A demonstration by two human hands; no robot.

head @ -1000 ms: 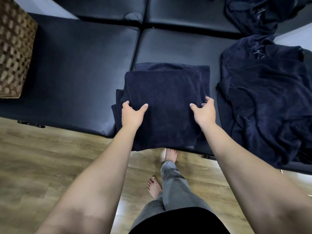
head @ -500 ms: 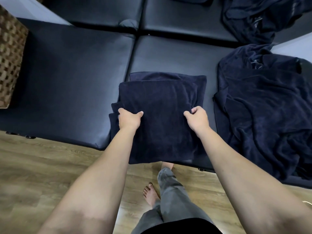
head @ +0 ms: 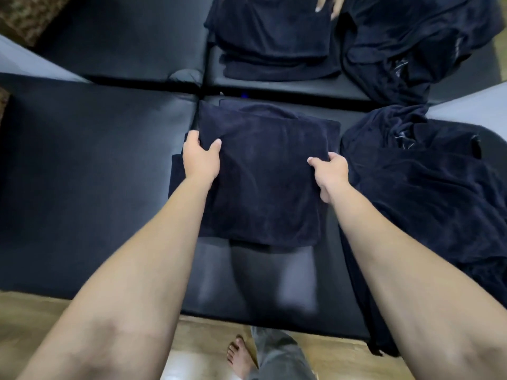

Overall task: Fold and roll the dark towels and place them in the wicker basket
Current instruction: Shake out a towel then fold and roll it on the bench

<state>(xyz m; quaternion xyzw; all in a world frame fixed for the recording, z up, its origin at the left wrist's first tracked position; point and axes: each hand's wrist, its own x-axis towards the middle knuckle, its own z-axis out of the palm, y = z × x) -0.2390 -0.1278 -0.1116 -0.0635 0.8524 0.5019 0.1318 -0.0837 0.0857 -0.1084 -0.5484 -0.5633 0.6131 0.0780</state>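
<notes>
Towel (head: 263, 174) pushed fwd, L hand (head: 201, 160) + R hand (head: 330, 172) gripping.

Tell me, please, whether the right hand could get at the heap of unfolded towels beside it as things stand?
Probably yes: the heap of unfolded towels lies just beside the right hand, nothing between them, but it grips the folded towel.

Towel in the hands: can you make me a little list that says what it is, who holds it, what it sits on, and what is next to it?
thing: folded dark towel
left hand: grips the towel's left edge
right hand: grips the towel's right edge
sits on: black padded bench
to the right: heap of unfolded dark towels
farther back: another folded dark towel
wicker basket: top left corner, blurred
</notes>
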